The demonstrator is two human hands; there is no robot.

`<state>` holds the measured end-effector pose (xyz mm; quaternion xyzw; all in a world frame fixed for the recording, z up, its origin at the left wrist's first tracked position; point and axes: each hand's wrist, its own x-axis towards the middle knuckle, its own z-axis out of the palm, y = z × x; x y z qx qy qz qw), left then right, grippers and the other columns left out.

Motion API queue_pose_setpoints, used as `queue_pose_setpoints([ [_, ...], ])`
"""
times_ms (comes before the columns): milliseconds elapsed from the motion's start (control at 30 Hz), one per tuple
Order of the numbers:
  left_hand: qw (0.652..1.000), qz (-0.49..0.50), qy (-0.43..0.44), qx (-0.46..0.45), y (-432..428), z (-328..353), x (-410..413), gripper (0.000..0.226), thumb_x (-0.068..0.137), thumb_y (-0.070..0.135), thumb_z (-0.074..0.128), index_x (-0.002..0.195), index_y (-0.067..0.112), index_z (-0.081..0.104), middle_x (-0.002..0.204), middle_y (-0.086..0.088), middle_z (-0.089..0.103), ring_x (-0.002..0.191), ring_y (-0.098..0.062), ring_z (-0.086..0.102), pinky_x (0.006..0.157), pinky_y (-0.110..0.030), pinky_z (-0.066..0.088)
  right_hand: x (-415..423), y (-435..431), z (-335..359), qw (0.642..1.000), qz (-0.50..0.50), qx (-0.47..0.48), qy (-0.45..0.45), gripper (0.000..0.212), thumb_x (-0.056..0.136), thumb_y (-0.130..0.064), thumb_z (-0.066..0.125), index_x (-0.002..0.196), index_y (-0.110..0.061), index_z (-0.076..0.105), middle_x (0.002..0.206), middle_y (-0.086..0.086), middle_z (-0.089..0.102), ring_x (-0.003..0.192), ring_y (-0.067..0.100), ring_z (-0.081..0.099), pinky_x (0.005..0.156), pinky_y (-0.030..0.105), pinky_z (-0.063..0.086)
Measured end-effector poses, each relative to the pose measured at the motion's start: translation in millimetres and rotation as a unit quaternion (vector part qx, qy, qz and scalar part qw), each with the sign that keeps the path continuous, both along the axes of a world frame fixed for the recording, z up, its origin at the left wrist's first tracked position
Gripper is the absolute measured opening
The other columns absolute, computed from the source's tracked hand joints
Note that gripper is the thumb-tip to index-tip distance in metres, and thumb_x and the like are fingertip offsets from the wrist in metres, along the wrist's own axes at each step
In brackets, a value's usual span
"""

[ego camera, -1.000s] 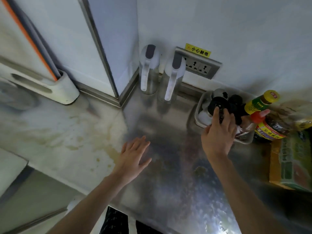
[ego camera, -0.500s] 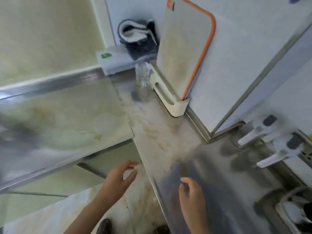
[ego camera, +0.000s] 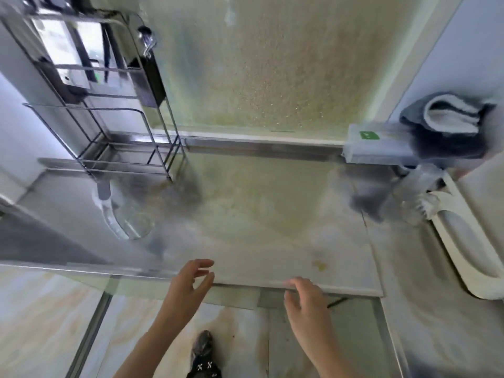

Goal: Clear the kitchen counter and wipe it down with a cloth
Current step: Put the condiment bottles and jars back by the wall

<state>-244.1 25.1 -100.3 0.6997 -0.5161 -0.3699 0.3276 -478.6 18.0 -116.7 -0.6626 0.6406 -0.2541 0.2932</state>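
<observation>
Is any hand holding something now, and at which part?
Nothing is held. The left hand and the right hand are both open and empty at the counter front edge.

Counter and cloth, that's all I'm looking at here.

The kitchen counter [ego camera: 261,214] I've got in view is a pale, shiny slab, pretty grimy, with yellowish smears across the middle and a small yellow blob near its front edge. The cloth [ego camera: 447,118] sits bunched up at the back right corner, dark grey outside with a white fluffy inner side, resting on a pale box.
</observation>
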Motion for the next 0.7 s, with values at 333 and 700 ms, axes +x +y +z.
queue_pose_setpoints([
  [333,0.996,0.084,-0.008,0.003,-50,-1,168,0.018,0.085,0.015,0.063,0.085,0.032,0.058,0.087,0.012,0.067,0.083,0.003,0.061,0.064,-0.007,0.042,173,-74,-13,0.998,0.015,0.06,-0.028,0.015,0.085,-0.018,0.054,0.093,-0.014,0.065,0.092,-0.012,0.061,0.095,0.018,0.06,0.078,0.001,0.033],
  [700,0.99,0.127,-0.029,-0.055,-66,-6,272,0.054,0.08,0.024,0.067,0.128,0.03,0.043,0.125,0.009,0.045,0.104,-0.005,0.054,0.08,-0.028,0.047,349,-102,28,0.916,0.137,0.266,-0.268,0.026,0.083,-0.047,0.062,0.097,-0.025,0.059,0.096,-0.007,0.067,0.091,0.0,0.062,0.076,0.014,0.043],
])
